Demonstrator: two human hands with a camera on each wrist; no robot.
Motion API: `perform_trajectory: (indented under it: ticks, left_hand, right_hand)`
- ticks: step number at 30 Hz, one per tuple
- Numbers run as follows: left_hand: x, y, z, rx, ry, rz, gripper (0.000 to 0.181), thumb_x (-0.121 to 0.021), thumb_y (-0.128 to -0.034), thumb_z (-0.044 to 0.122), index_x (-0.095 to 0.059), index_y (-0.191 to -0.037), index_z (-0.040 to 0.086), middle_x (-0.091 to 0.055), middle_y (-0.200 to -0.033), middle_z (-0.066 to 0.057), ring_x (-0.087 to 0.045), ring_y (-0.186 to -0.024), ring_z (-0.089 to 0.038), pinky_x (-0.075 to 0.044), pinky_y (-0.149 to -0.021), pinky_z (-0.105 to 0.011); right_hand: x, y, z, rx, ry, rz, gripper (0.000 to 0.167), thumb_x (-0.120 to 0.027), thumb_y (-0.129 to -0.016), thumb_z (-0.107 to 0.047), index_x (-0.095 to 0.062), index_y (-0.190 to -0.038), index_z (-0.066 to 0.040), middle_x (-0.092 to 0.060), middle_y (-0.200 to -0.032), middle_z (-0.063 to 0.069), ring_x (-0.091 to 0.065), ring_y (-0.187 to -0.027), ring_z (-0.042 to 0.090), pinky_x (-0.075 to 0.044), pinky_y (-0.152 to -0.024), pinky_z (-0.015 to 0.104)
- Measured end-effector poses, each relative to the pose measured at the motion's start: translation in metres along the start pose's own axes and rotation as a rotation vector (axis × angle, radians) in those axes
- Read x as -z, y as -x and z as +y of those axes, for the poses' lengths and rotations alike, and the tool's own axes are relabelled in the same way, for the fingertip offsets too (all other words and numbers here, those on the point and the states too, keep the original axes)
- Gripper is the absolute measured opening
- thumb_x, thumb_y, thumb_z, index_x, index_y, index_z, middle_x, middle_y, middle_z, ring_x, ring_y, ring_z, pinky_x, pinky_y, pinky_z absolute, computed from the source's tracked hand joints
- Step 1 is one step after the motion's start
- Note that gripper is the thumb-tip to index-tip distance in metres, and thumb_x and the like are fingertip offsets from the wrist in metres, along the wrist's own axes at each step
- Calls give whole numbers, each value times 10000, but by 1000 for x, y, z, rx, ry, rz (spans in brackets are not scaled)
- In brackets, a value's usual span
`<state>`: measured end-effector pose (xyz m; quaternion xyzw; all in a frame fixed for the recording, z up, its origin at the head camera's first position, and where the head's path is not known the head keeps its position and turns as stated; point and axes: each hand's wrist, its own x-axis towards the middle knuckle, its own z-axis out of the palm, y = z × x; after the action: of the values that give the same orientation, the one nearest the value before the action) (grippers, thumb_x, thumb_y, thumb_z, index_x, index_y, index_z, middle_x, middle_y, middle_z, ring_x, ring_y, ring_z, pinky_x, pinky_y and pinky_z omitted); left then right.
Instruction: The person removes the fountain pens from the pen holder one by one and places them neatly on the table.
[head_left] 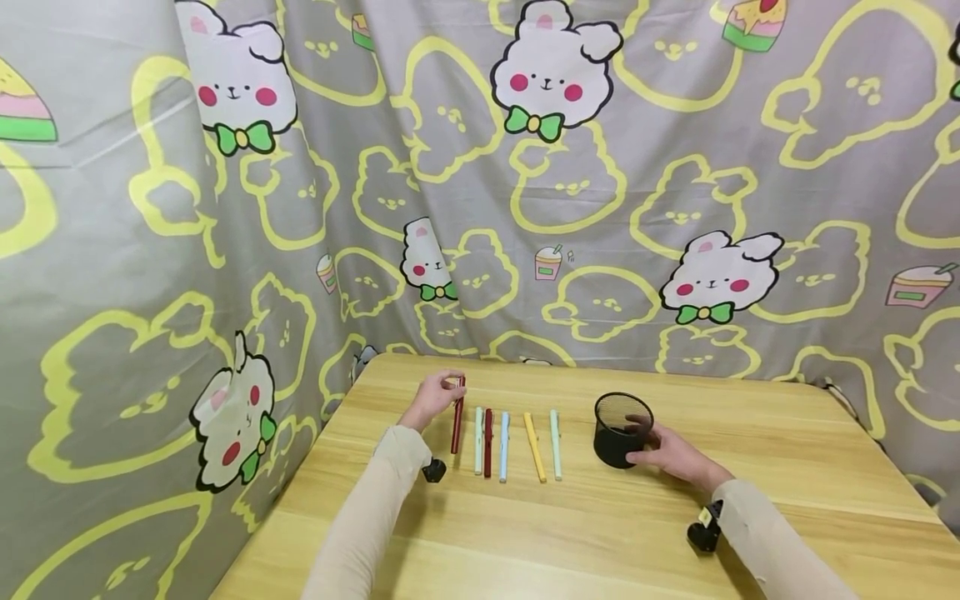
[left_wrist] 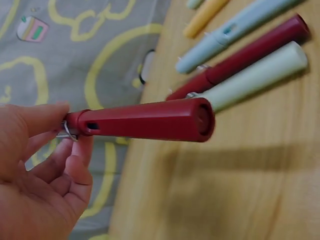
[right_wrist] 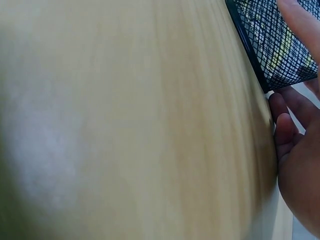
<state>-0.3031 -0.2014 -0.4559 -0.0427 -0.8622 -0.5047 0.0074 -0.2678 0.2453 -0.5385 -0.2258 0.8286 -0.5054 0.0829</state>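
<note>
Between thumb and fingers, my left hand (head_left: 433, 398) pinches a dark red pen (head_left: 457, 429) near its clip end. The left wrist view shows the pen (left_wrist: 145, 120) tilted above the table, its flat end towards the camera. Right of it lie a pale green pen (head_left: 478, 442), another dark red pen (head_left: 488, 454), a light blue pen (head_left: 504, 450), a yellow pen (head_left: 535, 447) and a second pale green pen (head_left: 555, 446). My right hand (head_left: 675, 457) grips the black mesh pen cup (head_left: 615, 448) from its right side, thumb low at the front; the cup stands upright.
The wooden table (head_left: 570, 533) reaches back to a grey curtain (head_left: 480, 192) printed with cartoon animals, which also hangs along the left side. Black wrist cameras sit under the left cuff (head_left: 433, 471) and the right cuff (head_left: 703, 529).
</note>
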Motion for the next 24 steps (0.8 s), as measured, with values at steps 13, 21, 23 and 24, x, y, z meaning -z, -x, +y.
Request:
perform_trajectory:
  ticks: [13,21,23,24]
  left_hand:
    - [-15,0,-21,52,20,-60,365,-630,-893,28,-560,-1243,-46,-619,-920,-137,-599,-789,-206,-516,-700,-372]
    - [-20,1,-26,78,-39,-52,367,-641,-890,57,-567,-1239,-30,-597,-962,-139,-583,-820,-222,-495,-676,-334]
    - [-21,1,-28,82,-32,-46,365,-644,-886,54,-572,-1235,-27,-594,-958,-136,-576,-800,-209,-493,-667,-328]
    - [-22,0,-29,84,-28,-47,367,-644,-884,51,-570,-1235,-28,-590,-955,-134,-572,-791,-205,-494,-663,-329]
  right_hand:
    - [1,1,0,16,-33,-17,761,-719,-850,-182,-290,-1442,28,-433,-1357,286,-392,-1245,431,-393,-904,195]
    - [0,2,-4,17,-26,-18,753,-705,-863,-166,-273,-1439,55,-416,-1366,299,-396,-1242,431,-400,-911,218]
    - [0,2,-3,15,-29,-12,752,-708,-860,-168,-279,-1437,53,-413,-1370,298,-389,-1246,439,-397,-910,211]
    - [0,2,-3,19,-28,-12,751,-709,-859,-167,-282,-1435,56,-416,-1365,302,-391,-1243,442,-396,-908,208]
